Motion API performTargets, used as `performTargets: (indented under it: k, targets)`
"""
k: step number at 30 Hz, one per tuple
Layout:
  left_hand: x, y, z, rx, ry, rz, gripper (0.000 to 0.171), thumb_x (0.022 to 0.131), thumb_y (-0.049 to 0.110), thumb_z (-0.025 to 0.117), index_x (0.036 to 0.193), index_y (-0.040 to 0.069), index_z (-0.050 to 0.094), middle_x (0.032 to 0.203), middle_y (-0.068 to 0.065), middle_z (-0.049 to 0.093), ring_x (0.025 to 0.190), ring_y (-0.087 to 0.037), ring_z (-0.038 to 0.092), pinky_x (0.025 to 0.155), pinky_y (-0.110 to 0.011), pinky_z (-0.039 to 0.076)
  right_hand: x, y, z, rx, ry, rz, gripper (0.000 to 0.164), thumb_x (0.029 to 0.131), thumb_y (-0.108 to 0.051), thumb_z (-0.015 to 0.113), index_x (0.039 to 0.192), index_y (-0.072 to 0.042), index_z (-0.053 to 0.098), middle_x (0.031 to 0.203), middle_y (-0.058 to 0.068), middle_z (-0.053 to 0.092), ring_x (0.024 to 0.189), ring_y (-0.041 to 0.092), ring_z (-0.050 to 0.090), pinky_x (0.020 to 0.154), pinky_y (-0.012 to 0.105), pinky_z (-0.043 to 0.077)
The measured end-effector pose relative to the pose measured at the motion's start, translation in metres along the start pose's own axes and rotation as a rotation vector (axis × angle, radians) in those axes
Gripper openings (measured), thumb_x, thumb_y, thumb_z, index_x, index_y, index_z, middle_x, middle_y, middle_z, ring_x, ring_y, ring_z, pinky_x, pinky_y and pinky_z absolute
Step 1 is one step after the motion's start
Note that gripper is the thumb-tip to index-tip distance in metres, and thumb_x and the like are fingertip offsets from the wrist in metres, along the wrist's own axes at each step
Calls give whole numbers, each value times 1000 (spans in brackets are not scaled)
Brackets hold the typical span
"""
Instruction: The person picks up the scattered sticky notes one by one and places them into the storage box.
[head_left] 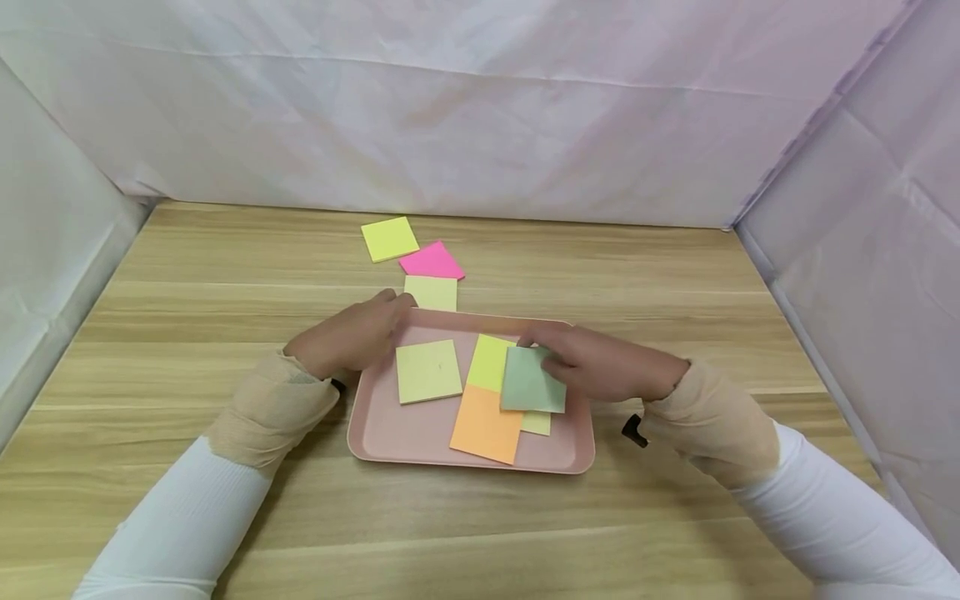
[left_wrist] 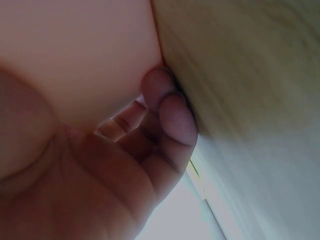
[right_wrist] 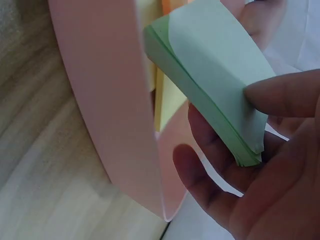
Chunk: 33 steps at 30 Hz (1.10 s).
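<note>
A pink tray (head_left: 405,433) sits on the wooden table. At its far left corner my left hand (head_left: 360,337) holds the tray, and the left wrist view shows fingers (left_wrist: 175,117) curled against its outer wall. Over the tray's right side, my right hand (head_left: 600,362) pinches a pale green sticky note pad (right_wrist: 215,65) between thumb and fingers. The green pad hides part of an orange pad (head_left: 487,423), a bright yellow pad (head_left: 489,362) and a pale yellow pad (head_left: 536,422). Another pale yellow pad (head_left: 429,372) lies flat in the tray's left half.
Beyond the tray's far edge, a pale yellow pad (head_left: 431,293), a hot pink pad (head_left: 432,261) and a bright yellow pad (head_left: 389,239) form a slanting row on the table (head_left: 225,275). White cloth (head_left: 480,125) hangs behind the table and along both sides.
</note>
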<state>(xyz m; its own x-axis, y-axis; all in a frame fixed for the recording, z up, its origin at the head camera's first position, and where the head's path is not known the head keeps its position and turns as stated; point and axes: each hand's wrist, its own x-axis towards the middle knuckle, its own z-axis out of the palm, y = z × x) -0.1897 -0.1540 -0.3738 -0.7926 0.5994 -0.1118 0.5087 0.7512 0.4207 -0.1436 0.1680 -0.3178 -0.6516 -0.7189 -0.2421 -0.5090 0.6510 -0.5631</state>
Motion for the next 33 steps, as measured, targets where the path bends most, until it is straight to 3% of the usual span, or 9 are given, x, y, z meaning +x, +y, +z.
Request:
performTargets:
  k: [3,7,15,26,33]
  targets:
    - [0,0,-1,6,-10,-11,22,95,2,40,115,7,47,98,-14,47,74,-27,54,69,-42,52,3,1,3,-34,3,-24,31,93,0,42,120,-12,50,120,-1,50,109,13,41,92,37,43]
    - [1,1,-1,-3,-17,-23,23,94,1,40,115,7,48,99,-14,48,76,-27,54,70,-42,52,4,2,7,-81,8,-22,28,92,-2,44,117,-10,52,119,0,51,108,14,41,91,37,44]
    - [2,1,-1,0,-23,-28,25,96,3,38,119,7,47,102,-15,48,78,-27,55,72,-43,52,5,2,11,-201,35,33,33,88,-14,63,119,-4,55,122,6,53,109,18,44,90,38,47]
    - [-1,2,-2,-11,-13,-23,21,95,3,40,114,8,48,98,-13,48,76,-26,55,68,-41,51,7,7,18,-308,48,77,40,79,-13,72,118,-8,64,126,10,55,111,22,45,79,36,53]
    - [-2,1,-3,-25,-13,-20,21,94,4,41,114,8,48,97,-13,49,76,-26,54,67,-41,51,8,4,11,-281,93,99,34,83,-17,67,116,-11,64,108,1,63,92,13,56,75,34,53]
